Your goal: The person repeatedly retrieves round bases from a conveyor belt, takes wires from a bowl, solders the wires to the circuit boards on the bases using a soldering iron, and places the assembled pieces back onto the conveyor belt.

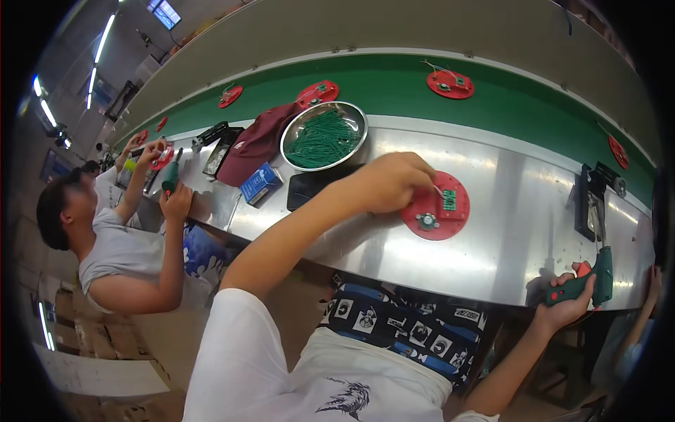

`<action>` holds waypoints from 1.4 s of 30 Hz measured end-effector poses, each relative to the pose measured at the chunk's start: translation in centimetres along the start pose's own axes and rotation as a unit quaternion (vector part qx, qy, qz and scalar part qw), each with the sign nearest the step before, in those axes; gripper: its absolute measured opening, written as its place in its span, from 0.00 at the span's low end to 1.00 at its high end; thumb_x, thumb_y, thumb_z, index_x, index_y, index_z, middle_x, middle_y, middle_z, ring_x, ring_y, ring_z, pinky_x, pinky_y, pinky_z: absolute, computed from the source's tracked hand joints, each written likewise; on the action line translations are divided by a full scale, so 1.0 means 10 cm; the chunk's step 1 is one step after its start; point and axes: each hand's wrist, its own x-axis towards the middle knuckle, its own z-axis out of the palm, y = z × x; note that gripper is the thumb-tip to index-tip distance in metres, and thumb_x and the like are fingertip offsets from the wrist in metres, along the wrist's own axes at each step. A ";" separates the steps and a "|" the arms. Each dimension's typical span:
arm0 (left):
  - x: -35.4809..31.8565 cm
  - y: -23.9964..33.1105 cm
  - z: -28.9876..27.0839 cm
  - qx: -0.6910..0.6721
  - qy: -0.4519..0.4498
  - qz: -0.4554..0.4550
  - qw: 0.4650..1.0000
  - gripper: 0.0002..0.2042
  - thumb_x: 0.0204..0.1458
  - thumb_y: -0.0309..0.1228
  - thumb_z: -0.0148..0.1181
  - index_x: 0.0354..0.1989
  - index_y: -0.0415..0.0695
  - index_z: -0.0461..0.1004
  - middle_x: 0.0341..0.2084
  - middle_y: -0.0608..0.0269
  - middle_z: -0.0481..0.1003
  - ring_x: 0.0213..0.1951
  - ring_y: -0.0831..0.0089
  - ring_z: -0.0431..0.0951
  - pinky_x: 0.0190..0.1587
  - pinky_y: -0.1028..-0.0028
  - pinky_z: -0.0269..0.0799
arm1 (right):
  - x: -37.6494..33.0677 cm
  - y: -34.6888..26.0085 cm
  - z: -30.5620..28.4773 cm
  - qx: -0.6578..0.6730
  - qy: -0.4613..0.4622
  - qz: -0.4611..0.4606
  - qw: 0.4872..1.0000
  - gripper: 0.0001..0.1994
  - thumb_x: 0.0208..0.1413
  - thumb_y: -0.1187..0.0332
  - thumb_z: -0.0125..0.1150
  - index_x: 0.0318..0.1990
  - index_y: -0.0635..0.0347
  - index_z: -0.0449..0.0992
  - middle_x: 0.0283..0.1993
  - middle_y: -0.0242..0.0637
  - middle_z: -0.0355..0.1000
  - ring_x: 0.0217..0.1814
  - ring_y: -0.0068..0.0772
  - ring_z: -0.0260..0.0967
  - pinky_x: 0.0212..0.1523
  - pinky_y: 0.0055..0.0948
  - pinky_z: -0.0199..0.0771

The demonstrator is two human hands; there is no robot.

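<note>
A red round plate (459,224) with a small green circuit board (448,200) and a round metal part lies on the metal bench. Over the plate's left edge, my left hand (394,184) has its fingers pinched together; a thin pale wire shows by the fingertips, but what they hold is hidden. At the right, my right hand (571,301) is wrapped around the grip of a green electric screwdriver (602,273) with red parts. Its long thin shaft points away from me, toward a black tray (585,204).
Behind my left forearm are a steel bowl (360,144) of green wires (322,139), a blue box (260,184), a dark red cap (254,144) and a dark flat object (302,191). More red plates (450,85) lie on the green strip behind. A co-worker (133,246) sits left, holding a similar screwdriver.
</note>
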 end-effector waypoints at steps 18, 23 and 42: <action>-0.58 -0.99 -0.60 0.050 0.262 -0.383 0.885 0.09 0.44 0.30 0.64 0.30 0.37 0.81 0.28 0.48 0.81 0.33 0.57 0.82 0.41 0.64 0.76 | -0.09 0.06 0.11 -0.082 0.001 -0.034 0.996 0.19 0.67 0.54 0.48 0.45 0.64 0.73 0.33 0.32 0.67 0.25 0.20 0.61 0.26 0.24 0.62; -0.66 -1.12 -0.68 -0.102 0.362 -0.289 0.880 0.05 0.54 0.25 0.61 0.35 0.37 0.78 0.29 0.60 0.82 0.30 0.77 0.80 0.36 0.74 0.75 | -0.06 0.07 0.07 -0.088 0.004 -0.040 0.995 0.20 0.68 0.55 0.46 0.46 0.66 0.73 0.33 0.36 0.70 0.22 0.21 0.62 0.23 0.23 0.62; -0.61 -1.04 -0.55 0.219 0.160 -0.267 0.925 0.06 0.47 0.29 0.62 0.31 0.45 0.84 0.35 0.56 0.79 0.43 0.55 0.77 0.50 0.60 0.72 | -0.05 0.09 0.04 -0.111 -0.035 -0.045 0.992 0.20 0.69 0.56 0.44 0.48 0.66 0.72 0.36 0.36 0.69 0.23 0.21 0.63 0.23 0.23 0.63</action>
